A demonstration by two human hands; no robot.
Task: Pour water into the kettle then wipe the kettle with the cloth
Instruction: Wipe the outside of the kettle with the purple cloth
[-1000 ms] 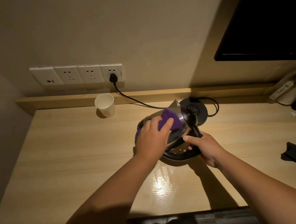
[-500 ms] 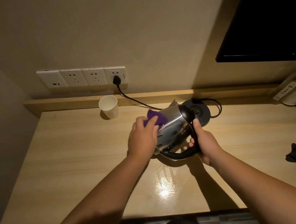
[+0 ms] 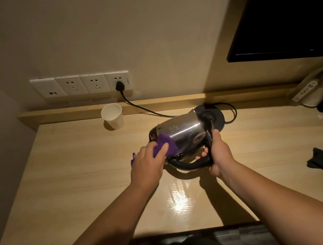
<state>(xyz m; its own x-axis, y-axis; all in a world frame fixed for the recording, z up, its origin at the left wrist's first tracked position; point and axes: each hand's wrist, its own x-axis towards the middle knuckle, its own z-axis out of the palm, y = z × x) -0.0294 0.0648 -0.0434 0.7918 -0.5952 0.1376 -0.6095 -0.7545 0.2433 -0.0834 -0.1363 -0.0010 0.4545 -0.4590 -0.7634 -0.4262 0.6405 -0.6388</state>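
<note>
Tipped further onto its side than half a second ago, the kettle (image 3: 185,135) is now lying almost level above the desk (image 3: 73,195), its base swinging round to the left and its lid end pointing right toward the round black power base (image 3: 210,117); the cloth (image 3: 164,145) is sliding down from the upper wall to the steel near the base rim.

Largest worry first: the kettle is being held nearly horizontal, and if the pouring step has left water inside, it could be running out at the lid or spout onto the desk, right beside the power base, whose cord (image 3: 144,110) is plugged into the wall socket (image 3: 119,80). A glossy patch on the desk just below the kettle may be only lamp glare; I cannot tell whether it is wet. Next, the whole weight is hanging from one grip, so a firm push from the cloth could be twisting the handle (image 3: 191,164) in the fingers. Smallest, the paper cup (image 3: 113,116) is standing well apart at the back and is looking safe from the elbows.

Both hands are bracketing the kettle. The right hand (image 3: 219,155) is curling round the black handle on the near right side, fingers wrapped through the loop. The left hand (image 3: 148,164) is pinching the purple cloth between thumb and fingers and pressing it against the lower left of the shiny body, a loose corner of cloth poking out behind the knuckles.
</note>
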